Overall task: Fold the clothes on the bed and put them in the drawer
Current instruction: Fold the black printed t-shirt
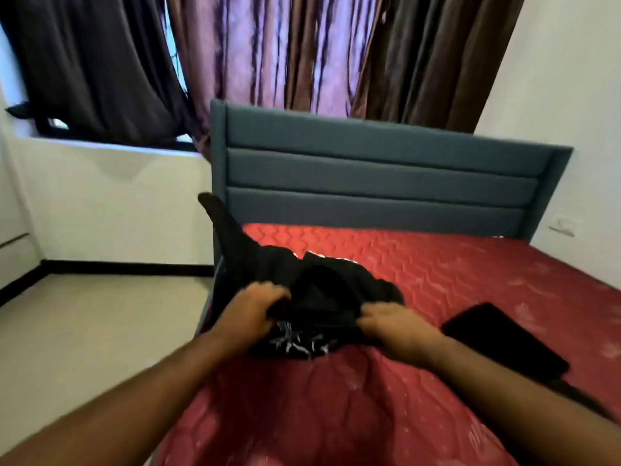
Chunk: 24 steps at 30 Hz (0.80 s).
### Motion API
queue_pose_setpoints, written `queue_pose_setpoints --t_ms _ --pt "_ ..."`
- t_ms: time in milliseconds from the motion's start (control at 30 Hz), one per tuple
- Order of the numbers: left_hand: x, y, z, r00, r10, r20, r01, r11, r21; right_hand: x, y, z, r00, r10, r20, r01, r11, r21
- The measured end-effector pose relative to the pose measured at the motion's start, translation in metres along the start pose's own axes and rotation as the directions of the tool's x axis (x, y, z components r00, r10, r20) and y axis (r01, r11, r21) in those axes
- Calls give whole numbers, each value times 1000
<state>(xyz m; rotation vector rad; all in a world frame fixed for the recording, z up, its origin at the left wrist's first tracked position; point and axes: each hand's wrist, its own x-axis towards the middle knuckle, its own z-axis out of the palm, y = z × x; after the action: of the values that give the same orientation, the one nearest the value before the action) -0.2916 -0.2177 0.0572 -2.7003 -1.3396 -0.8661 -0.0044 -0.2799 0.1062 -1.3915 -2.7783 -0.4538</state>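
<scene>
With my left hand (257,306) and right hand (386,319) each bunching an edge of the black garment (316,297) in curled fingers above the bed (453,270), I judge it light, limp and prone to sagging, best gripped at corners.

Daylit, motion-blurred, soft focus, wide-angle edge warp

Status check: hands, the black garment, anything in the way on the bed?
Left hand and right hand both grip the black garment, bunched on the mattress. Not folded yet. Dark flat item lies right of it, apart.
</scene>
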Motion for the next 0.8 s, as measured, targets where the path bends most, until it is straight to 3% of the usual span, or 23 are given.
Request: queue_pose_setpoints --t_ms 33,67,100,133,233,300,400,500,567,700,800 --pt "-37 -1 40 950 -36 310 4 995 103 -19 -24 36 922 17 386 -44 997 62" --pt "-75 -1 74 850 -77 521 -6 988 156 -36 -47 67 769 -5 640 -107 985 136" --pt "-99 -4 94 823 -107 558 30 989 145 -43 -59 87 704 -4 710 -187 964 191" --pt "-122 -3 111 820 -126 558 73 991 116 -50 -70 103 730 34 682 -250 943 221" --pt "-148 -8 134 927 -71 368 81 997 -11 -49 -74 135 892 207 402 -360 863 355" --pt "-149 -16 140 961 -71 267 69 997 17 -43 -65 156 905 297 305 -409 806 429" --pt "-141 -29 140 949 -152 276 127 986 109 -34 -50 179 871 414 266 -492 724 483" --pt "-146 -47 146 892 -299 339 276 954 115 -29 -46 204 871 234 433 -439 765 471" --pt "-149 -50 151 897 -337 287 337 940 51 -30 -50 217 869 193 455 -418 778 469" --pt "-146 -43 153 901 -413 134 422 906 -38 -40 -57 227 917 262 301 -386 770 507" --pt "-151 -43 148 917 -399 15 397 907 -143 -49 -59 209 942 315 118 -329 789 518"
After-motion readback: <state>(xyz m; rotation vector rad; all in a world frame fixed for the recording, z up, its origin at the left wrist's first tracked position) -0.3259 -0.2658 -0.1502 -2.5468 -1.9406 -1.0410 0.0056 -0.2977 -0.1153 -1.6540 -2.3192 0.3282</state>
